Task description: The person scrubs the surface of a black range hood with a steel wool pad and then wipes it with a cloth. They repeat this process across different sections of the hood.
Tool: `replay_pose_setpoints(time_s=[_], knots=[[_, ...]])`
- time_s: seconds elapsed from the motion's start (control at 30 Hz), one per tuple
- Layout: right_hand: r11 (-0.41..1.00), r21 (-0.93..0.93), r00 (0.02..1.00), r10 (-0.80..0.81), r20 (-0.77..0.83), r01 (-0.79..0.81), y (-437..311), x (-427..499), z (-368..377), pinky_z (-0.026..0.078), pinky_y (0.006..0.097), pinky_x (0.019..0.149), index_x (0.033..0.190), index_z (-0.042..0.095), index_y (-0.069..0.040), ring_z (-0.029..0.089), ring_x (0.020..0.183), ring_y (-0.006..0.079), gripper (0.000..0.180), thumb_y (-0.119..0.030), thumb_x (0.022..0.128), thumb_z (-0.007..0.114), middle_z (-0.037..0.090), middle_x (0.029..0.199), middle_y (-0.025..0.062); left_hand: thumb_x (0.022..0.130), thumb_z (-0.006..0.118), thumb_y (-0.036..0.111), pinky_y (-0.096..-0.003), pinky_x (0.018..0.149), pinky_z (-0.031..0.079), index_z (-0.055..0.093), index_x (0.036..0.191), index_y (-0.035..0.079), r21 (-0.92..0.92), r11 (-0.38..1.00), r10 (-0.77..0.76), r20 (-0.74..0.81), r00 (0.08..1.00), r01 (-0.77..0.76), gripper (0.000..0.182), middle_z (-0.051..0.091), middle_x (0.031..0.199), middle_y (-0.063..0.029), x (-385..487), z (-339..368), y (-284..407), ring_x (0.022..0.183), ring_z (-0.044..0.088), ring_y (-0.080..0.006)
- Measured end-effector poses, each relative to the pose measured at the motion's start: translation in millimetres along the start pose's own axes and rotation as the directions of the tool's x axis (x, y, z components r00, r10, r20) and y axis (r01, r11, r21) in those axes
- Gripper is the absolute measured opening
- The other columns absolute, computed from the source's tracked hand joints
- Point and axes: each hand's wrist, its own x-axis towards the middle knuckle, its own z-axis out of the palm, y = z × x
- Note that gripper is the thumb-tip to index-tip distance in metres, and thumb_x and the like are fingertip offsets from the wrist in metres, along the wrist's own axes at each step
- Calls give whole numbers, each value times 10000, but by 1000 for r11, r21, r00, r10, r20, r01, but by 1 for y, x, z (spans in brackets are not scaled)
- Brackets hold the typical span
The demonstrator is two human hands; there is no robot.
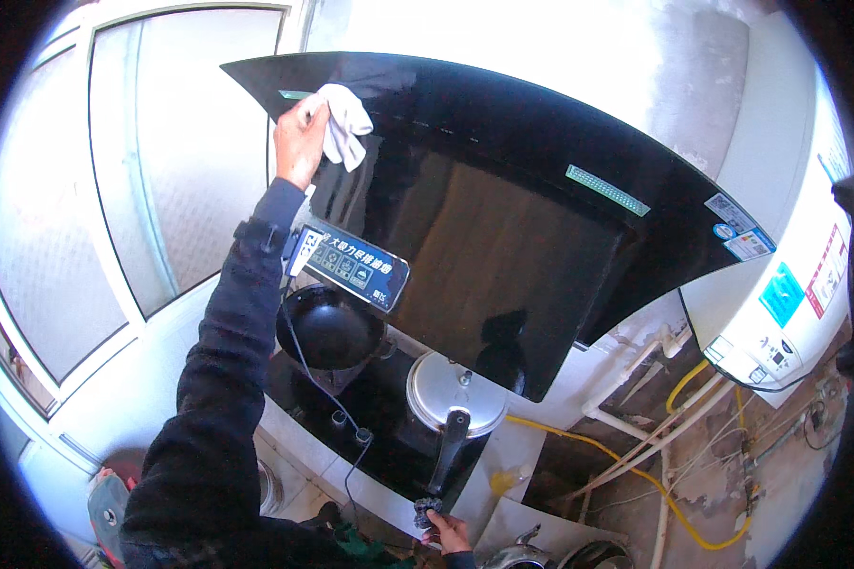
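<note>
My left hand (301,139) is raised to the upper left part of a black glass range hood (512,263). Pinched in its fingers is a white cloth (346,126), hanging over the glass beside a green mesh strip (295,94). Low in the view, my right hand (447,533) grips a dark scouring pad, apparently steel wool (427,511), close to the front edge of the counter. Just beyond that hand points the black handle of a pressure cooker (452,395), which sits on a black gas stove (370,441). A sticker with writing (359,267) covers part of the hood's left side.
A black wok (332,327) rests on the stove's left burner. At the right hang a white water heater (776,334), pipes and a yellow hose (633,469). A metal kettle (519,555) stands at the bottom. A thin dark cable (306,363) runs past my left sleeve.
</note>
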Motion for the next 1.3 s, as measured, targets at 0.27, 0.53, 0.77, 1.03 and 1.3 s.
replay_pose_setpoints(time_s=[0.27,0.53,0.77,1.03,1.3], knots=[[1000,3,1000,-22,-22,22,-3,0,-7,598,354,557,1002,685,22,671,562,210,388,-329,895,809,712,776,115,938,746,88,-275,785,541,727,1070,-24,-370,918,-135,47,990,143,174,745,975,-62,-30,58,36,884,669,-95],[1000,1,1000,-11,-4,11,-5,-15,-9,584,366,547,995,669,53,670,577,229,399,-319,912,789,685,771,130,935,738,58,-257,753,551,693,1020,-22,-349,936,122,225,967,-37,125,725,926,-36,-104,129,136,860,669,-79],[996,-87,1000,-24,6,24,-6,-25,-8,536,338,613,1025,721,-127,597,633,145,389,-484,881,770,620,749,16,916,761,132,-274,695,544,730,954,-2,-367,930,100,192,976,-23,142,747,834,-54,-81,111,105,788,678,-72],[993,-94,998,65,-18,-66,7,2,-11,504,324,585,1006,728,-165,584,622,147,358,-486,862,792,629,739,2,965,698,99,-261,712,529,740,1049,-35,-347,914,-194,81,978,210,164,753,917,-58,7,22,-8,802,666,-86],[998,-16,998,-55,3,55,0,8,1,581,374,542,1023,660,70,666,593,232,400,-303,932,769,677,786,145,920,752,119,-275,703,531,764,962,8,-205,977,-38,91,995,56,119,755,875,-26,-17,44,10,786,661,-78]])
